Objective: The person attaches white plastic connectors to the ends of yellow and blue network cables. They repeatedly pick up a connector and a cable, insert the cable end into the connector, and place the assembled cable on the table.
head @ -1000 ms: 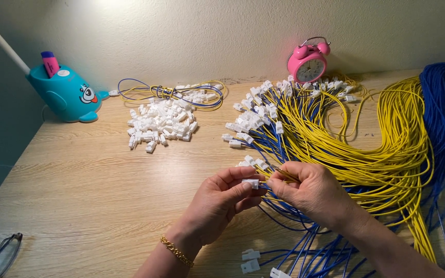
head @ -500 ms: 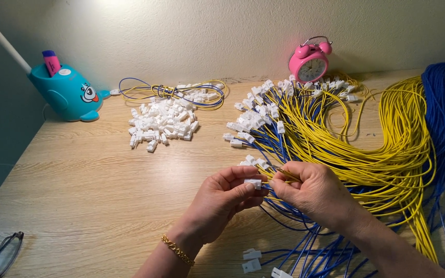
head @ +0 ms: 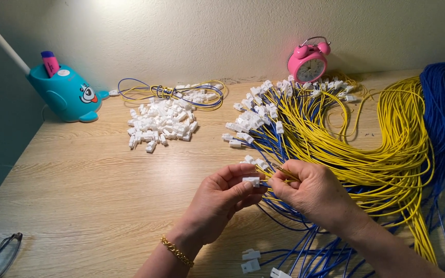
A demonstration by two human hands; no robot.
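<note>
— What did the hands work over?

— A pale wood-grain tabletop (head: 78,195) set against a plain cream wall (head: 197,36), lit from above. The left hand (head: 222,198) was closed, thumb and fingers pinching a small white connector (head: 252,181). The right hand (head: 312,193), just beside it, was closed too, pinching the end of a yellow wire (head: 284,173) right at the connector.

— And around them?

— Beyond the right hand sprawled a bundle of yellow and blue wires (head: 387,149) (many ending in white plugs). Beyond the left hand lay a heap of loose white connectors (head: 161,123). Farther off, by the wall, stood a pink alarm clock (head: 308,62) and a teal whale-shaped holder (head: 68,95). Glasses (head: 1,256) lay well to the left, at the tabletop's near edge.
</note>
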